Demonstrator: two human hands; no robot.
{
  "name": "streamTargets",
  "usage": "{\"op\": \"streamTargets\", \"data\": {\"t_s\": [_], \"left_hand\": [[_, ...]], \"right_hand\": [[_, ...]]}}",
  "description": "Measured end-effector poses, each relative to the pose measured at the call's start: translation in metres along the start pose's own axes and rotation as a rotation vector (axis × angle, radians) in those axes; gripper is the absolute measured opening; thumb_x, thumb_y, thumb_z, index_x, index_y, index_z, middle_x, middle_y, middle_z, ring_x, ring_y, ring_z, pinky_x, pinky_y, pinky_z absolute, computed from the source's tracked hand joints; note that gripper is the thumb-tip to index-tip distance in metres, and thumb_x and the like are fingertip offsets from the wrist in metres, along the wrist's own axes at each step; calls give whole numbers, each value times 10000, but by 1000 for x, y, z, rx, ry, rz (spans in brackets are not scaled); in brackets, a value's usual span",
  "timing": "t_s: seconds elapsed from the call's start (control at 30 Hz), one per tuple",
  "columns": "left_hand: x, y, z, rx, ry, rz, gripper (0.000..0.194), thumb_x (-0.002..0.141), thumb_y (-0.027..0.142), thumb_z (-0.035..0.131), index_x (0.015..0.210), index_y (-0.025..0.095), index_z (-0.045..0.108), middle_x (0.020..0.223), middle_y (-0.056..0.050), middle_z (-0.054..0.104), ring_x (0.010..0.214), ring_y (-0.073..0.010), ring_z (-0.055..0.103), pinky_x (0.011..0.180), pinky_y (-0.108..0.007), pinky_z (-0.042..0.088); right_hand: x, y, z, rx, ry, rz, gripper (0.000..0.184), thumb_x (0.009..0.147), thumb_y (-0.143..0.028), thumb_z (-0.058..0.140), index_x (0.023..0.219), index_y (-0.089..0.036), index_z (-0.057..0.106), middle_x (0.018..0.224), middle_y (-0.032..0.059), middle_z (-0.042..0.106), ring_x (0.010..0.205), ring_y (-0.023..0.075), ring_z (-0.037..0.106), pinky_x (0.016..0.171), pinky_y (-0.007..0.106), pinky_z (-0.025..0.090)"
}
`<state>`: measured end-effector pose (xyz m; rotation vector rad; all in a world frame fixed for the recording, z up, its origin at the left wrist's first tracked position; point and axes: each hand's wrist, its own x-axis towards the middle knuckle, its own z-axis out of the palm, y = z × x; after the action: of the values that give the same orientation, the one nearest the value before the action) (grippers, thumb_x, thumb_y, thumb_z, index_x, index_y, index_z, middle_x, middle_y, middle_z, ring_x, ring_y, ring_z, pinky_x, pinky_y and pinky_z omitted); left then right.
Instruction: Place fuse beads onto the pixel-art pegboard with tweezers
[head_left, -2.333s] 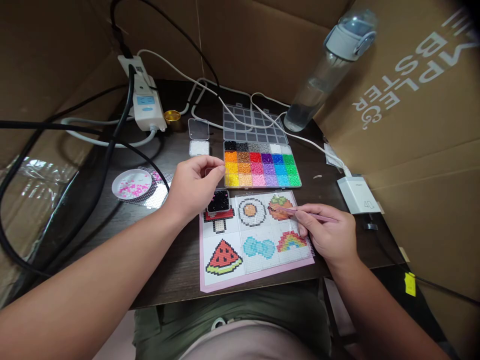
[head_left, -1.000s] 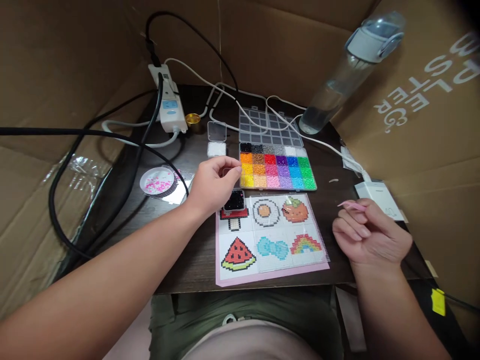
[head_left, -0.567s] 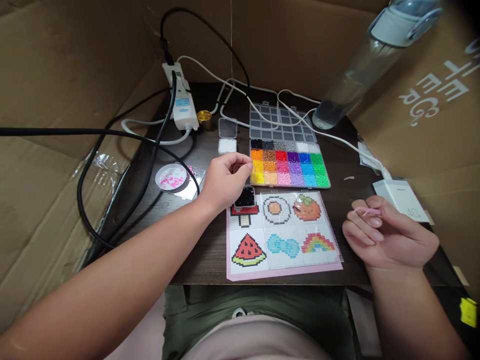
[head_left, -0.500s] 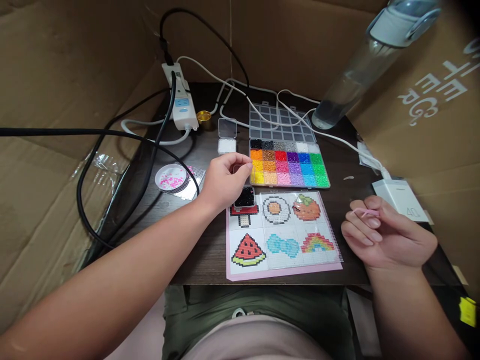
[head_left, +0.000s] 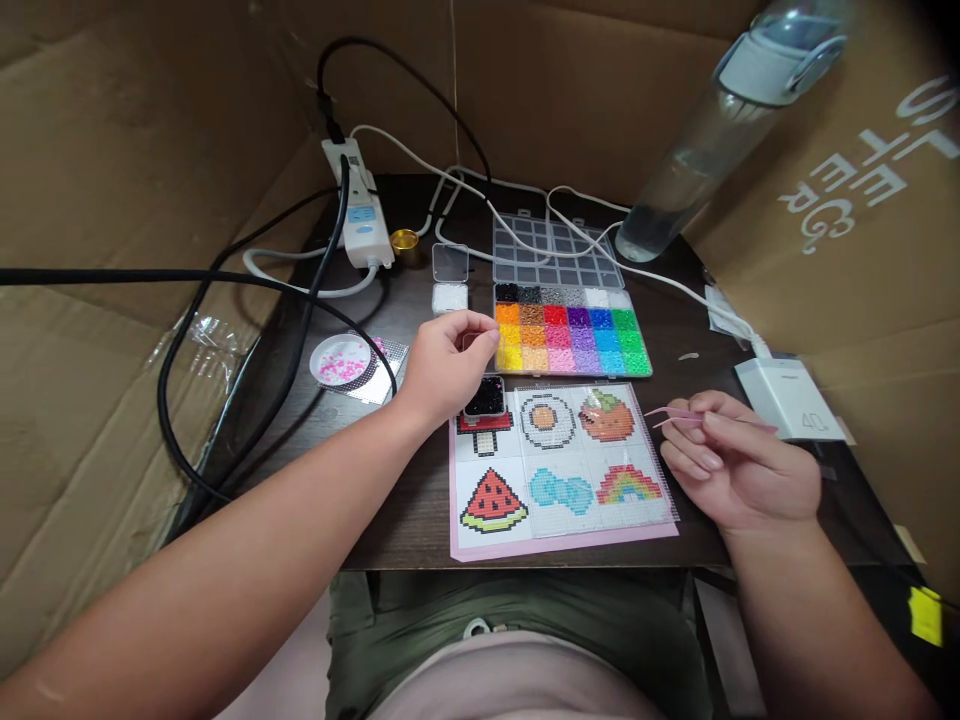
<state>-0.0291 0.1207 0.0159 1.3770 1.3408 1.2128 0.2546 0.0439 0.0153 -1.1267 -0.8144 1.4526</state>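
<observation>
My left hand (head_left: 454, 365) is closed in a pinch at the raised clear lid of a small box (head_left: 484, 397) full of black beads. The fingers partly cover that lid. The box stands on the top left of a pattern sheet (head_left: 487, 540), over part of a mushroom picture. My right hand (head_left: 739, 460) grips a pair of pink tweezers (head_left: 679, 413), whose tips point left toward the sheet's right edge. A clear pegboard (head_left: 585, 455) covers the egg, tomato, bow and rainbow pictures; the watermelon lies uncovered.
Behind the sheet lies an open bead case (head_left: 571, 330) in many colours. A box of white beads (head_left: 450, 297), a white dish (head_left: 340, 360) with pink beads, and a gold cup (head_left: 405, 246) stand left. Cables, a power strip (head_left: 367, 230), a bottle (head_left: 690, 150) and a charger (head_left: 791, 397) surround them.
My right hand has moved left toward the sheet and turned, so the tweezers now point left. My left hand stays at the black-bead box. The whole view has shifted slightly.
</observation>
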Motion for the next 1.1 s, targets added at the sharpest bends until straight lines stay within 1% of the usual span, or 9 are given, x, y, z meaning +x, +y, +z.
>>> {"op": "streamTargets", "data": {"t_s": [0.13,0.27,0.57,0.67,0.8,0.97,1.1], "left_hand": [[2,-3,1,-8,11,-8,70,794,250,661,795,185,687,718,3,636,629,-116,550,597,-250,450],[5,-4,0,-12,18,-32,91,791,271,660,787,184,684,696,5,617,608,-115,535,571,-246,439],[19,2,-3,22,-59,-8,59,740,222,671,742,166,688,688,3,628,610,-108,534,566,-237,434],[23,2,-2,14,-84,-7,52,721,218,679,719,167,685,693,1,638,601,-104,536,552,-229,432],[24,2,-2,-13,-103,-17,65,719,232,679,714,168,673,660,7,611,565,-95,521,512,-217,420],[24,1,-4,-40,-135,-21,59,730,218,667,703,166,660,681,6,616,570,-80,524,519,-202,423],[25,2,-6,-33,-155,-39,64,742,218,668,709,163,665,680,8,614,551,-70,507,510,-196,419]], "right_hand": [[2,3,2,28,-26,31,102,651,-267,799,722,-253,728,551,-23,538,410,63,326,400,216,227],[2,4,6,50,-51,35,126,642,-256,816,733,-231,731,555,-20,550,416,62,356,404,210,258],[3,8,3,84,-99,52,136,668,-243,829,759,-204,735,581,-11,558,440,57,416,427,206,317],[2,8,2,102,-101,72,145,668,-242,837,759,-195,735,564,-13,556,439,54,432,434,201,322],[1,8,3,117,-93,89,160,652,-234,851,754,-188,737,557,-13,564,430,50,444,435,197,319],[1,6,4,81,-100,70,158,664,-243,857,767,-198,746,565,-16,569,433,50,453,439,200,331],[0,7,6,14,-106,19,166,685,-268,871,797,-212,763,531,-27,543,436,64,468,440,211,366]]}}
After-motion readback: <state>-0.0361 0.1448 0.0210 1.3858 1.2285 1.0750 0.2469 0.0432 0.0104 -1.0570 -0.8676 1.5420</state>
